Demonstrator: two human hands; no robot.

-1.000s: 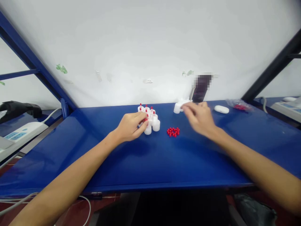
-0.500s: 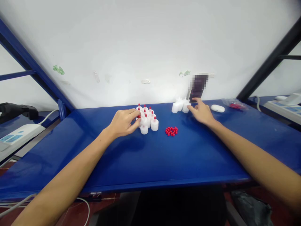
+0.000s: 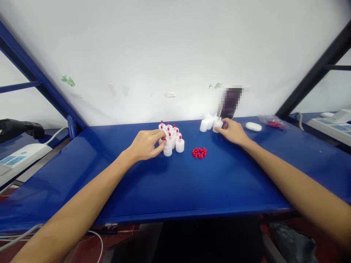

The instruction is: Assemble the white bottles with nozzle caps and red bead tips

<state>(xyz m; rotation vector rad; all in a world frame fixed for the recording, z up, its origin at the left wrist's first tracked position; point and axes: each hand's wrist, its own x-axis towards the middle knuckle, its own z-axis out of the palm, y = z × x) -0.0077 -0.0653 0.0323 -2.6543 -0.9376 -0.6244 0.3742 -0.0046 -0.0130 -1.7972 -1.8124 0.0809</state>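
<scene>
A cluster of small white bottles with red caps (image 3: 172, 140) stands on the blue table (image 3: 175, 182) at centre. My left hand (image 3: 145, 145) rests against the cluster's left side, fingers curled round the front bottle (image 3: 167, 149). A little pile of loose red caps (image 3: 200, 152) lies to the right of it. Farther back, a few uncapped white bottles (image 3: 207, 124) stand near the wall. My right hand (image 3: 233, 131) reaches there, its fingertips pinching the rightmost white bottle (image 3: 217, 125).
A dark phone (image 3: 230, 103) leans on the white wall behind the uncapped bottles. A white oval case (image 3: 253, 126) and a clear bag of red caps (image 3: 274, 121) lie at the right. Power strips (image 3: 19, 157) sit on side tables.
My right hand moved back and settled its fingers on the rightmost uncapped bottle. My left hand shifted slightly and now holds the front bottle of the capped cluster.
</scene>
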